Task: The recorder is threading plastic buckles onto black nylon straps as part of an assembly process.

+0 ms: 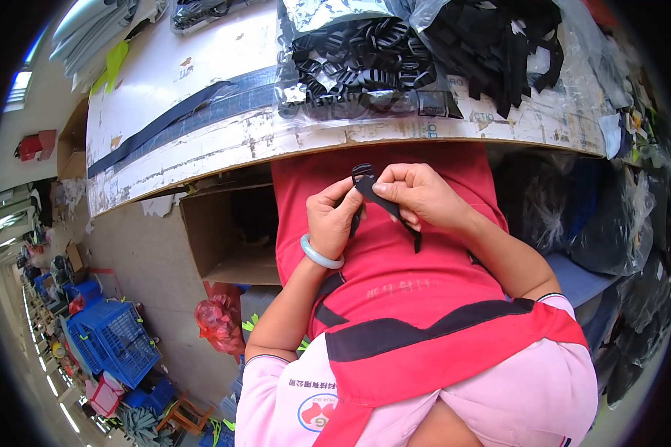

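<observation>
Above my lap, just in front of the table's near edge, both hands work on a small black plastic buckle [361,170] and a short black webbing strap [384,198]. My left hand [331,217], a pale bangle at its wrist, pinches the strap just below the buckle. My right hand [423,195] is closed on the strap's other part, thumb against fingers. One strap end hangs below the right fingers. Whether the strap passes through the buckle is too small to tell. On the table ahead lies a clear bag of black buckles [369,63].
Black webbing pieces [492,52] spill from a plastic bag at the table's right. A long dark strip [164,119] lies on the white tabletop [231,52]. Below are an open cardboard box [238,268] and a red plastic bag [220,322]. Blue crates [115,339] stand left.
</observation>
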`<state>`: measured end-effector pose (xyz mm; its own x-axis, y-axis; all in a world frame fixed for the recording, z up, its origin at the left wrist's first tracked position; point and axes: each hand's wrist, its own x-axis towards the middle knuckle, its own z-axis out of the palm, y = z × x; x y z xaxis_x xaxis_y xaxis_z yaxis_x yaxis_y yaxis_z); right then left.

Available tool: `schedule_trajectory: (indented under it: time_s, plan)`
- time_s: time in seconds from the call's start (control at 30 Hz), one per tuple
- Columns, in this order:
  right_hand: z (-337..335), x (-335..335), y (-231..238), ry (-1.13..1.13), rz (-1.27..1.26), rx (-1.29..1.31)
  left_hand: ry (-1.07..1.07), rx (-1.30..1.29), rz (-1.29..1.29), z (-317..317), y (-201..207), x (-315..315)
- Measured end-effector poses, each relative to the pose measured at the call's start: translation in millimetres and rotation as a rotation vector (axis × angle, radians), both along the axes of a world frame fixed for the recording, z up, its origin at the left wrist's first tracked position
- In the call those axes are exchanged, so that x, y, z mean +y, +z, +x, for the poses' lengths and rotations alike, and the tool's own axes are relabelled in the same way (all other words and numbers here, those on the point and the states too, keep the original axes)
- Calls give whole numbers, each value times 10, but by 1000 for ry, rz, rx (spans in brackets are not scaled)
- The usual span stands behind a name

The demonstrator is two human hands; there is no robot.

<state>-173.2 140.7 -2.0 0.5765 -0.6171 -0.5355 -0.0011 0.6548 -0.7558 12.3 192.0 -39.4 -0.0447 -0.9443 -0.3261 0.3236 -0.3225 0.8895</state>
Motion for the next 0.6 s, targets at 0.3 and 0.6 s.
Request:
schedule_trajectory:
  time_s: [0.3, 0.6]
  plan:
    - [66, 18, -81, -221, 105, -160, 25, -632, -495, -64, -41, -93]
    - [-21, -62, -193, -225, -181, -8, -31, 77, -8, 91, 67, -149]
